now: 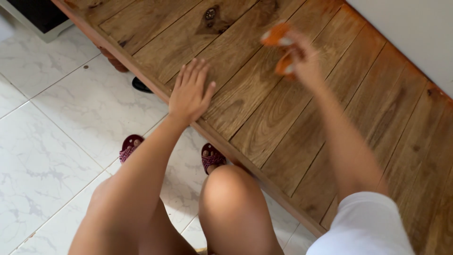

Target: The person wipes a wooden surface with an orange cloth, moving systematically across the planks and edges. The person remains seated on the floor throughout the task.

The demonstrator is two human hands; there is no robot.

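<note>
An orange cloth, bunched and blurred, sits in the upper middle of the frame, closed in the fingers of the right hand. The hand grips it in a loose fist just above the wooden platform; whether the cloth touches the boards I cannot tell, since that part is smeared. Folded up into a wad like this, it gives the palm something thick to press with.

The left hand lies left of centre, flat on the boards with fingers spread wide and holding nothing. Its heel sits at the platform's front edge, which looks like a brace: the person crouches low and the arm appears to take some of the body's weight.

The platform runs as a diagonal band from the upper left to the lower right, built of reddish-brown planks with a dark knot near the top centre. Behind it, in the upper right corner, is a pale wall.

Below the platform's edge, the person's bare knees fill the bottom centre, and two dark red woven sandals stand on the white marbled floor tiles. A dark object shows under the platform's edge.
</note>
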